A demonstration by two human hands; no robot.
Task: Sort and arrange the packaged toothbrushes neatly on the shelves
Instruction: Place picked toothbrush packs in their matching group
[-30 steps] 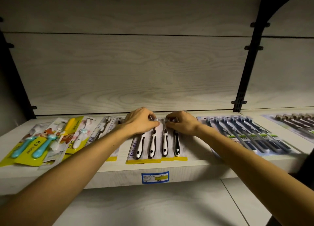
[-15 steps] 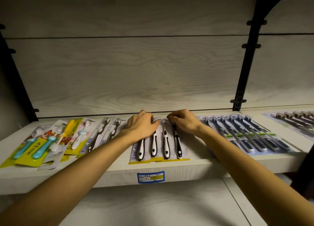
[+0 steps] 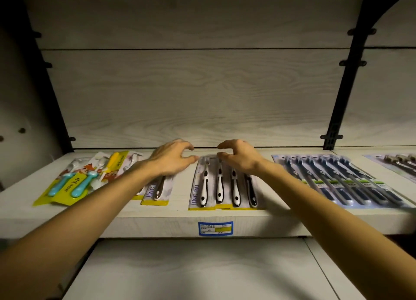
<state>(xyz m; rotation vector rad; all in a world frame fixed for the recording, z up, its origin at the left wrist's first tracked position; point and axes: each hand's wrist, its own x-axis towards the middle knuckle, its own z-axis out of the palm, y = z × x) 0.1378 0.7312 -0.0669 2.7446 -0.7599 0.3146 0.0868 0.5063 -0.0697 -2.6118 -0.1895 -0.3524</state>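
Observation:
A row of black-and-white toothbrush packs (image 3: pixel 221 188) on yellow-edged cards lies at the middle of the pale wooden shelf (image 3: pixel 279 220). My right hand (image 3: pixel 242 160) is over their far ends, fingers loosely curled, gripping nothing. My left hand (image 3: pixel 172 158) is just left of that row, above another pack of the same brand (image 3: pixel 157 190), also loosely curled and holding nothing. Children's toothbrush packs (image 3: pixel 74 183) on yellow cards lie overlapped at the left. Dark blue toothbrush packs (image 3: pixel 342 182) fan out at the right.
A blue price label (image 3: pixel 215 228) is stuck on the shelf's front edge. More dark packs (image 3: pixel 399 163) lie on the neighbouring shelf at far right. Black uprights (image 3: pixel 342 92) frame the wooden back panel. A lower shelf board (image 3: pixel 191 272) runs beneath.
Both hands have come off the black-and-white packs and spread apart. My left hand has shifted left over the neighbouring pack. The row of packs stays flat on the shelf.

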